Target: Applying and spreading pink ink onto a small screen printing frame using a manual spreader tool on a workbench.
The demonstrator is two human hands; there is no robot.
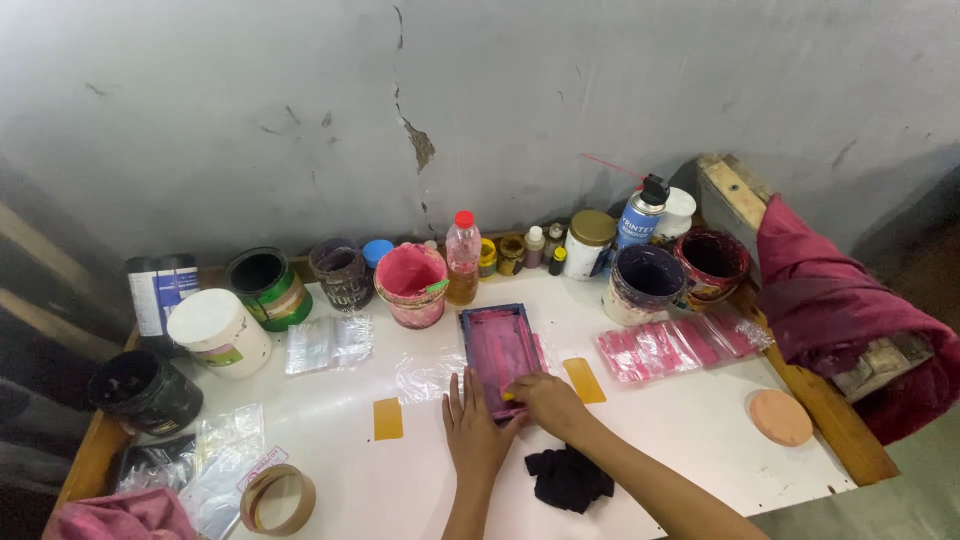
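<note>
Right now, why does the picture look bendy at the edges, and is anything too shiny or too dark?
In the head view, the wide lens curves the table edge and the sides; soft light gives only faint shadows under the left hand and right hand; mild glare shows on the clear plastic bags; the lower left corner is dark; the pink-stained frame looks fairly sharp.

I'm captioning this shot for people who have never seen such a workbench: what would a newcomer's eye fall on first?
First, the small pink-inked frame at the middle of the white table, with the left hand flat beside it and the right hand pressing on its near end. Next, the row of stained paint pots along the wall, above all the pink pot. A dark red cloth hangs at the right.
</note>
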